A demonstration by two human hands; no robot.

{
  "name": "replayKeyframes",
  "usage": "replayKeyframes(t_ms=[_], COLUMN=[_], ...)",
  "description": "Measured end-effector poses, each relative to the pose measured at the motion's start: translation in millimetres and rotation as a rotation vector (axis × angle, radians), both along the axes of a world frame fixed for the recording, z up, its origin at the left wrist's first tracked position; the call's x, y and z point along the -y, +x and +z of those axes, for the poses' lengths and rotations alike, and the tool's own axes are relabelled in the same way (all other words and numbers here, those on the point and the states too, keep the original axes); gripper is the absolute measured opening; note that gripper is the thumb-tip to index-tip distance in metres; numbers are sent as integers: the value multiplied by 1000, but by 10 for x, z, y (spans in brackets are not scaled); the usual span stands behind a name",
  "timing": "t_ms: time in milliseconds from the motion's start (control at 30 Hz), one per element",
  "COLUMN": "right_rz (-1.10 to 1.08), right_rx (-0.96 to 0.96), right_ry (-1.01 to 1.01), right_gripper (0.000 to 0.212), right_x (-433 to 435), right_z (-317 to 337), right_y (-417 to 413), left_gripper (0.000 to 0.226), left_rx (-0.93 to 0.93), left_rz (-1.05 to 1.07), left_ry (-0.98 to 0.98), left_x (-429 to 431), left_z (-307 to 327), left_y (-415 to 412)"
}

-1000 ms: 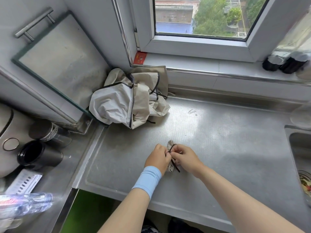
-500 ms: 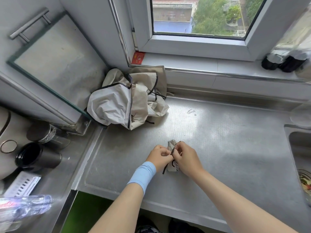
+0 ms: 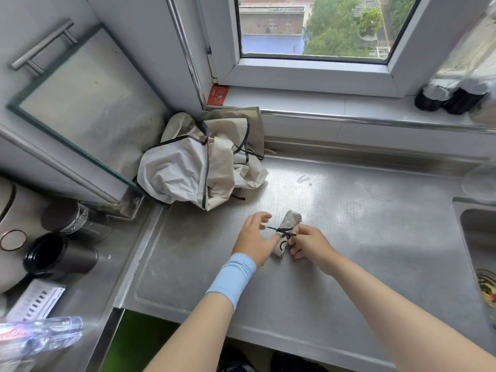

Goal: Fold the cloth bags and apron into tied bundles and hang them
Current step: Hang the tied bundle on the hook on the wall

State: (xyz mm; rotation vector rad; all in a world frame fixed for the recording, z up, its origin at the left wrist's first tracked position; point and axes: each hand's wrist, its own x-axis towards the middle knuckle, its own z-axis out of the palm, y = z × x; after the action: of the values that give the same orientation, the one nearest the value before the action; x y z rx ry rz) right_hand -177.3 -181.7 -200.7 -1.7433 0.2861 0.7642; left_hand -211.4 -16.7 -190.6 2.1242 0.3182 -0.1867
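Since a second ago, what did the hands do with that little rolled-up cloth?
The left hand drew back to the left and spread its fingers, so the small bundle shows more, with the dark cord crossing its middle. The right hand kept its grip on the bundle at the cord. The bundle stayed on the steel counter, and the cloth pile in the corner did not move.

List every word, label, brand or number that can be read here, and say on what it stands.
Nothing can be read with certainty.
Small red card on the window ledge: print too small.
Clear plastic bottle, lower left: red label letters blurred.
White flat packet beside it: black marks, unreadable.
Small rolled beige cloth bundle: dark curved mark, partly hidden.
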Motion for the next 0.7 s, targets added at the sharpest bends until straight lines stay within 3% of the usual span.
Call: replayKeyframes(t_ms=[133,267,333,400,467,500,600,700], right_rz=[-108,-26,-41,-191,-95,58,379,270], right_rx=[-162,-122,118,580,896,932,783,738], right_ry=[163,-176,-434,-688,-703,-663,-615,-537], right_gripper=[25,73,69,32,38,45,71,85], right_x=[119,322,338,307,190,130,-18,-114], right_z=[155,185,149,97,111,74,-68,-71], right_y=[61,90,76,13,-72,-119,-215,-199], left_gripper=[35,27,18,13,12,11,10,14], left_rx=[-184,-224,-224,-211,-190,-183,-193,-258], left_rz=[-152,-47,-52,-87,-112,-109,-101,-96], left_ry=[151,112,139,192,229,232,183,75], left_x=[91,101,96,91,103,112,136,147], left_z=[-101,-113,-114,-110,-67,-53,-56,-75], left_y=[86,67,74,82,86,83,64,17])
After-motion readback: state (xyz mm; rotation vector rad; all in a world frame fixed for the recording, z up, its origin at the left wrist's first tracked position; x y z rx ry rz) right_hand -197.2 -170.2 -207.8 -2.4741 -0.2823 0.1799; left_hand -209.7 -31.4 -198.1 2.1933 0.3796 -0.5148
